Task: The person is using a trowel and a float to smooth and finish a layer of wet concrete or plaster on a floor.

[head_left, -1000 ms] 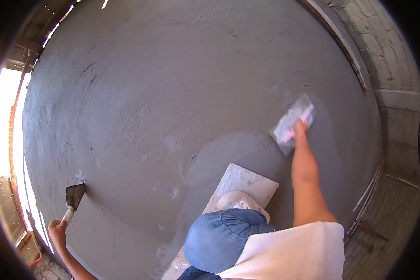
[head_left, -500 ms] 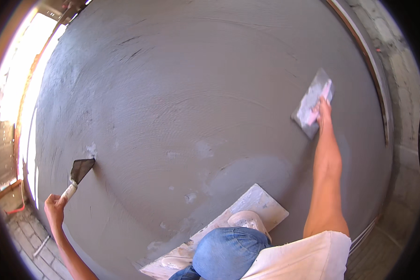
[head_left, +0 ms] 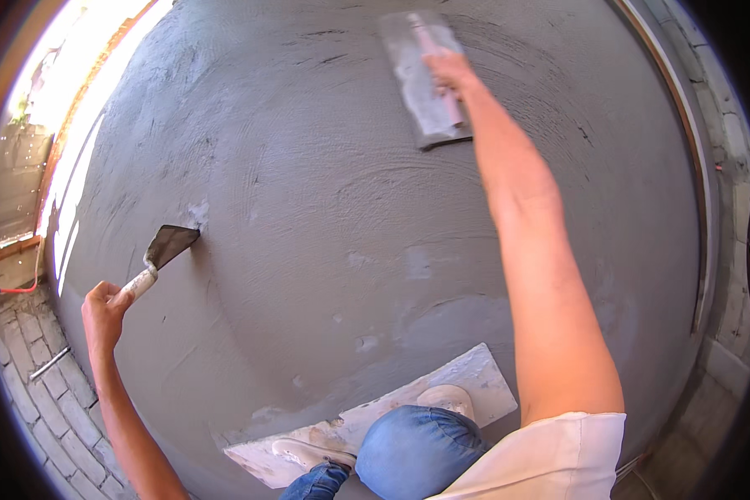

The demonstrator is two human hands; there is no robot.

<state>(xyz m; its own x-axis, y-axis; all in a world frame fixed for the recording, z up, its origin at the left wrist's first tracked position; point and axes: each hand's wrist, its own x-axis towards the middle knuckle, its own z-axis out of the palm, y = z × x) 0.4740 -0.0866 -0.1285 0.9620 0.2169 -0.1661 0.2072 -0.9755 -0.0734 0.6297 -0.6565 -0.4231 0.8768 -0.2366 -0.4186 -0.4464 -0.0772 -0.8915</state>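
My right hand is wrapped round the pinkish handle of a flat rectangular plastering trowel, far up the picture. Its metal blade lies against the wet grey cement surface, and that arm is stretched out long. On the left, my left hand grips the pale handle of a pointed trowel. The dark blade of this tool points up and right, its tip at or just above the cement beside a small pale smear.
White boards lie on the cement under my shoes, next to my bent knee in jeans. A wooden edge strip bounds the cement at right, with a block wall beyond. Grey paving bricks border it at lower left; bright light enters upper left.
The plastering trowel in my right hand has swept up and left across the cement. My left hand with the pointed trowel sits somewhat higher in view, and the whole view has shifted.
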